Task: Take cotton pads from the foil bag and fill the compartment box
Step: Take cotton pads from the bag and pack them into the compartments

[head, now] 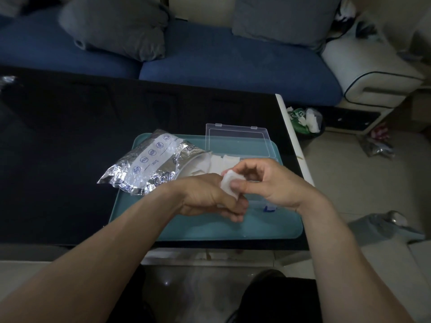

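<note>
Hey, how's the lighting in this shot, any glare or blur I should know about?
Head view: dim overall; the black table is nearly featureless. The foil bag throws bright crinkled glare. Wide-angle bending curves the table's edges. The pad pinched between left hand and right hand looks overexposed and soft.

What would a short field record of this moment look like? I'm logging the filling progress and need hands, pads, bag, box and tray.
left hand: curled, holds cotton pads from below
right hand: thumb and fingers pinch the cotton pad
foil bag: lies on its side, mouth toward the box, white pads showing inside
compartment box: lid open and upright; some pads in the far compartments, the rest hidden by the hands
tray: teal, carries bag and box, on the dark table
</note>
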`<action>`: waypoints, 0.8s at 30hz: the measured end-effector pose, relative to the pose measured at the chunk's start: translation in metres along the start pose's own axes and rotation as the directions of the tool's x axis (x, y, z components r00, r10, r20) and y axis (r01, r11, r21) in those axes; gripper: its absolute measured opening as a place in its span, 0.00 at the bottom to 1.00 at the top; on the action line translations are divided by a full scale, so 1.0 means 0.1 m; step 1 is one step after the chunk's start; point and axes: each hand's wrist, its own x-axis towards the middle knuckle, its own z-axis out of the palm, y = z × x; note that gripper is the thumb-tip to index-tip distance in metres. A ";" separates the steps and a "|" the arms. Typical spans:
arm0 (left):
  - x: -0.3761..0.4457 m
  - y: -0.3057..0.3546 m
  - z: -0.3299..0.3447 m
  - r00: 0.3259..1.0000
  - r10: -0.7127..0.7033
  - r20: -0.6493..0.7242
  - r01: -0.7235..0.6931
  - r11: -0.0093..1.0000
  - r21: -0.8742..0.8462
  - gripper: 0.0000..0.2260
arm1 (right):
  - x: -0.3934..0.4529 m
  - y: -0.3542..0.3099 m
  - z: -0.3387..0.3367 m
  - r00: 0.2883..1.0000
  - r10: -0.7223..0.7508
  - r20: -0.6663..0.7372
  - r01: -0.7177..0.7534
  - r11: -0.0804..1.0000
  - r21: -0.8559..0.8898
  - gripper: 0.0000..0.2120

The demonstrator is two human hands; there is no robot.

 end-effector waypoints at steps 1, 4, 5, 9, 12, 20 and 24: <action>0.00 0.00 0.01 1.000 -0.004 -0.005 0.004 1.000 -0.002 0.07 | 0.02 0.02 -0.03 0.998 0.003 -0.069 0.003 0.996 0.085 0.10; 0.05 0.02 0.02 0.986 0.044 -0.162 -0.024 0.992 0.123 0.05 | 0.09 0.10 -0.21 0.920 0.061 -0.388 0.052 0.960 0.275 0.10; 0.08 0.01 0.00 0.959 0.105 -0.265 -0.043 0.972 0.229 0.03 | 0.13 0.18 -0.28 0.868 0.070 -0.491 0.042 0.976 0.213 0.10; 0.17 -0.08 -0.08 0.734 0.489 -0.472 0.052 0.652 0.756 0.03 | 0.29 0.45 -0.36 0.790 0.095 -0.605 -0.151 0.988 -0.041 0.15; 0.21 -0.18 -0.10 0.722 0.620 -0.307 0.012 0.433 0.901 0.12 | 0.40 0.49 -0.31 0.825 0.183 -0.535 -0.268 0.960 -0.086 0.18; 0.28 -0.27 -0.15 0.855 0.489 -0.176 0.101 0.177 0.979 0.20 | 0.57 0.44 -0.23 0.835 0.362 -0.414 -0.475 0.855 -0.210 0.20; 0.32 -0.27 -0.17 0.857 0.485 -0.174 0.097 0.181 0.979 0.18 | 0.60 0.44 -0.22 0.769 0.352 -0.533 -0.517 0.833 -0.196 0.24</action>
